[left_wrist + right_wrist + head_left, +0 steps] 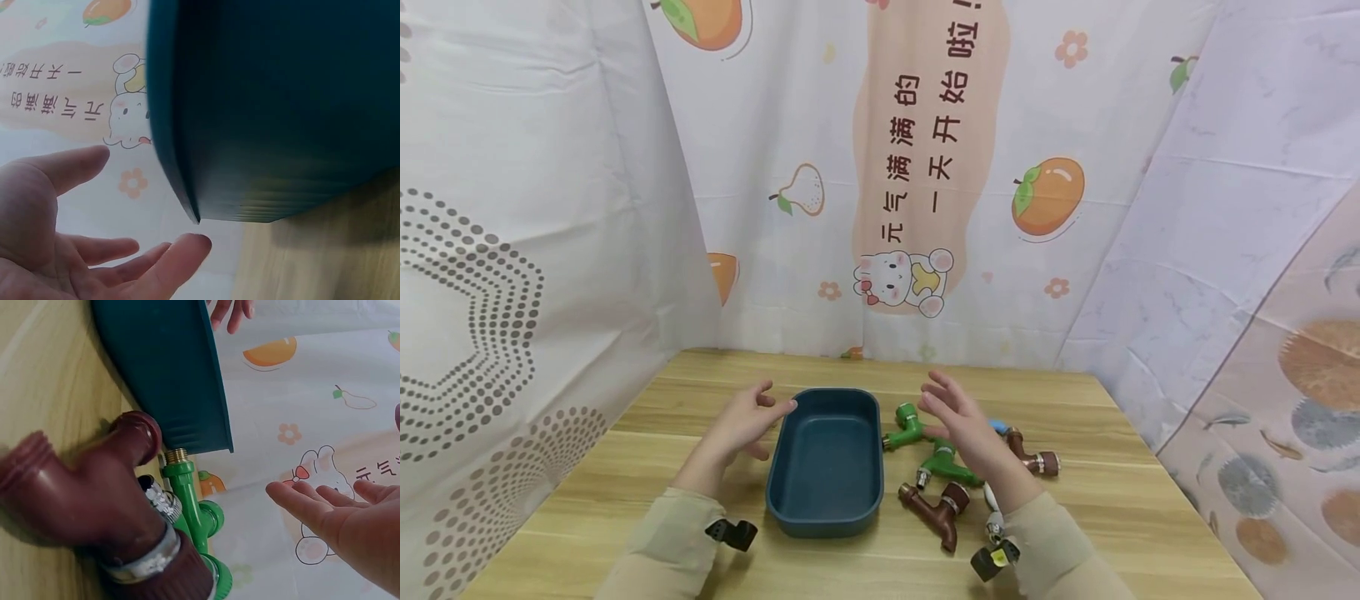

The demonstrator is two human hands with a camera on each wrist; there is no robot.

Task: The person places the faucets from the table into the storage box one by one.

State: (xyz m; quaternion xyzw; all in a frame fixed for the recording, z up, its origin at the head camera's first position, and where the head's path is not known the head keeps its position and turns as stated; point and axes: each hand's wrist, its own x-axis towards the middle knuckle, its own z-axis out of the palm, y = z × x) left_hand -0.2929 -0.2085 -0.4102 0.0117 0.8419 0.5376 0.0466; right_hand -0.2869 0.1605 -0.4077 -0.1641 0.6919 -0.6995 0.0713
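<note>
A dark teal rectangular tray rests on the wooden table, and nothing lies in it. My left hand hovers by its left rim, fingers loosely bent and holding nothing. Above the plastic taps on the right is my right hand, likewise holding nothing, fingers spread. Partly beneath it lie a green tap and, farther back, another green tap close to the tray's right wall. A brown tap lies nearest the front. In the right wrist view that brown tap looms large beside the tray.
Right of the right hand lies another brown tap, with a blue piece behind it. A white tap is partly hidden by the right forearm. Printed curtains enclose the table at the back and sides.
</note>
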